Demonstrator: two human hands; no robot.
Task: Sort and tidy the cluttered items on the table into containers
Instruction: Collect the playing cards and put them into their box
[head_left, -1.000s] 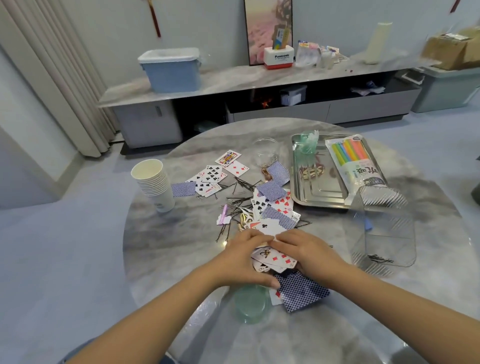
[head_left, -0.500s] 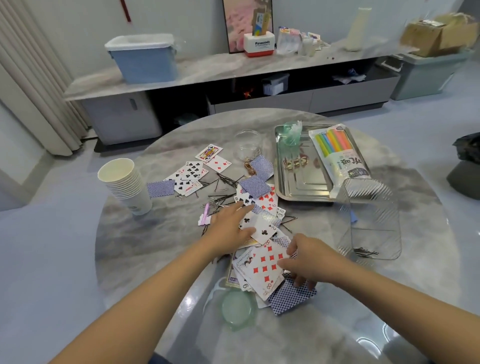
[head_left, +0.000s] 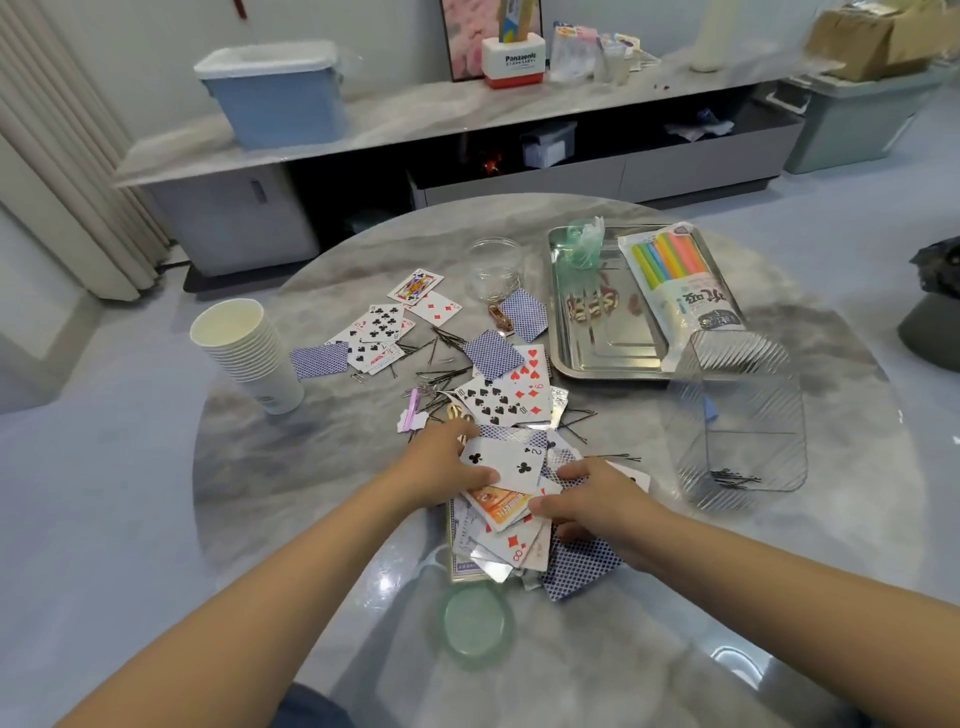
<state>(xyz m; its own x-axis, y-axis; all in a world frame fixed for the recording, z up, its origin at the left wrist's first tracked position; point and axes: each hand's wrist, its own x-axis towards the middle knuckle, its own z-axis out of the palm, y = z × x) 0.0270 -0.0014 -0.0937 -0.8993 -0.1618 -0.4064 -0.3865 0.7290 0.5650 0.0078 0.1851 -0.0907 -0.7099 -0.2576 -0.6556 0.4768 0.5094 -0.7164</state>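
Playing cards lie scattered over the round marble table (head_left: 291, 519). A loose pile of cards (head_left: 511, 545) sits in front of me. My left hand (head_left: 441, 470) pinches a two of clubs (head_left: 506, 462) at its left edge, thumb on top, holding it over the pile. My right hand (head_left: 597, 501) grips the pile's right side with curled fingers and thumb. More cards (head_left: 501, 400) lie just beyond my hands, and another group of cards (head_left: 376, 335) lies farther left. Black hairpins (head_left: 441, 371) are strewn between them.
A clear ribbed bin (head_left: 743, 415) on the right holds a few hairpins. Behind it stands a metal tray (head_left: 602, 343) with a straw pack (head_left: 680, 283). A stack of paper cups (head_left: 249, 348) stands at the left, a glass jar (head_left: 493, 267) farther back, a green lid (head_left: 475, 623) near me.
My left hand reached out into the scattered cards, then drew back holding the two of clubs over the pile. My right hand stayed on the pile's right side.
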